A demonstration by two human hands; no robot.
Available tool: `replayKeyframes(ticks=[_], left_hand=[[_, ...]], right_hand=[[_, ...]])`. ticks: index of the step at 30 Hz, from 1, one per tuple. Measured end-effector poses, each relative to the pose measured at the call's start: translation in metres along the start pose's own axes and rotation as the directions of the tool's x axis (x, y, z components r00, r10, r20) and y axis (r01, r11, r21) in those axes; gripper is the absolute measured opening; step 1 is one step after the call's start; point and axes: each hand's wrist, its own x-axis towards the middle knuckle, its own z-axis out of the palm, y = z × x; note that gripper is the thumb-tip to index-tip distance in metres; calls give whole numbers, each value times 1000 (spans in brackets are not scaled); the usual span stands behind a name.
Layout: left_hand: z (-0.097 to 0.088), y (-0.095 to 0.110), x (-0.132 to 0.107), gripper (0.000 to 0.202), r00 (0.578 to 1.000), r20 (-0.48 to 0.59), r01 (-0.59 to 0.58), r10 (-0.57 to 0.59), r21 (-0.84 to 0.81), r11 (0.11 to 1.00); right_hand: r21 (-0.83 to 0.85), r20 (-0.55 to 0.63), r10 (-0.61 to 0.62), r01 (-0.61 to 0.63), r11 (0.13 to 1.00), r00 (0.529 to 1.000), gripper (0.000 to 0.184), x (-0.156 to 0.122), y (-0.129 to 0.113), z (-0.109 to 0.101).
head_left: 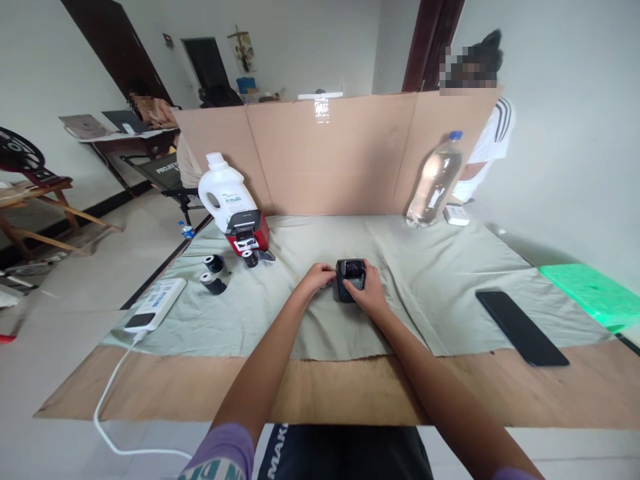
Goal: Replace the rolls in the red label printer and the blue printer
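Observation:
In the middle of the cloth-covered table sits a small black label printer (351, 281), with a shiny dark roll visible in its upper part. My right hand (371, 291) grips its right side, the thumb lying over its front. My left hand (319, 277) is closed, thumb and forefinger pinched together against the printer's left edge. Whatever lies between those fingertips is too small to make out. Two black rolls with white ends (213, 283) stand to the left, and another small roll (249, 259) is beside a red and black box (249, 231).
A white detergent jug (227, 190) and a clear bottle (436, 180) stand before a cardboard screen (330, 157). A white power bank (156, 305) with a cable lies left; a black phone (521, 327) lies right. A green stool (593, 293) stands beyond the right edge. People sit behind.

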Motion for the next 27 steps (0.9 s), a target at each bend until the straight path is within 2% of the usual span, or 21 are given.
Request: replayKeyframes(ticks=[4,9,11,14,16,18,23,27], left_hand=[[2,-1,4,10,999,-25,-46,46,24,999],[3,-12,-3,8,987,-58,-147,150,52,988],[4,-17,-12,14,959,-122,-244,256,108,964],[9,-19,-24,22,879,-208,-365,429,285,886],[10,-19,-28,23,840,-231,-395,492,362,844],[11,-19,-27,24,810,-238,-434,535,370,822],[10,-25,-17,29,766,-226,-535,602,297,791],[9,-32,-11,32,766,-223,-557,603,238,796]], right_hand=[[-7,5,5,-5,1000,1000,96,0,3,1],[-18,5,-3,3,1000,1000,96,1,6,2],[-20,5,-1,1,1000,1000,96,2,6,2],[-20,7,0,0,1000,1000,96,2,7,3],[-17,5,-3,3,1000,1000,96,2,8,3],[-13,0,-3,3,1000,1000,96,2,8,3],[9,16,5,-5,1000,1000,93,2,4,-1],[32,47,7,-9,999,999,91,0,-2,-6]])
